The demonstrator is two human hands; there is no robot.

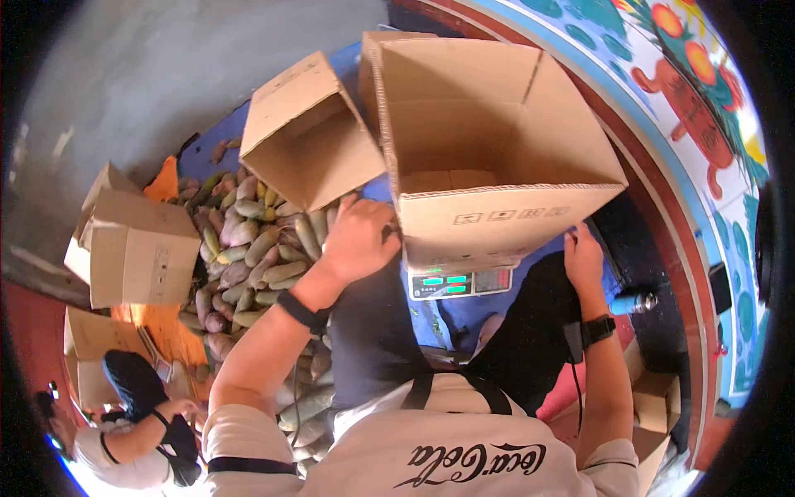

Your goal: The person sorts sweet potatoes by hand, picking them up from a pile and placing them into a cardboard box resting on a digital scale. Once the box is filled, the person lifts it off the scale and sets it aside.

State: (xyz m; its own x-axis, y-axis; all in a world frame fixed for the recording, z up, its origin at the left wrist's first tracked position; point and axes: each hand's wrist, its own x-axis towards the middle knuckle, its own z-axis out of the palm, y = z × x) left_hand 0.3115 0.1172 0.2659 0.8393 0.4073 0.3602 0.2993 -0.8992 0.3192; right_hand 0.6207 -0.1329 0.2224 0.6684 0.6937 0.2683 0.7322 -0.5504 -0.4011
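Note:
A large open cardboard box rests on a digital scale in front of me, and its visible inside holds nothing. My left hand is beside the box's left wall, fingers bent, near the heap of root vegetables; whether it grips anything is unclear. My right hand is at the box's lower right side, its fingertips close to the cardboard and partly hidden. The scale's green display is lit.
Behind the heap, a smaller open box lies tilted. Another box stands at the left. A co-worker sits at the lower left. A blue bottle lies at the right, near the painted wall.

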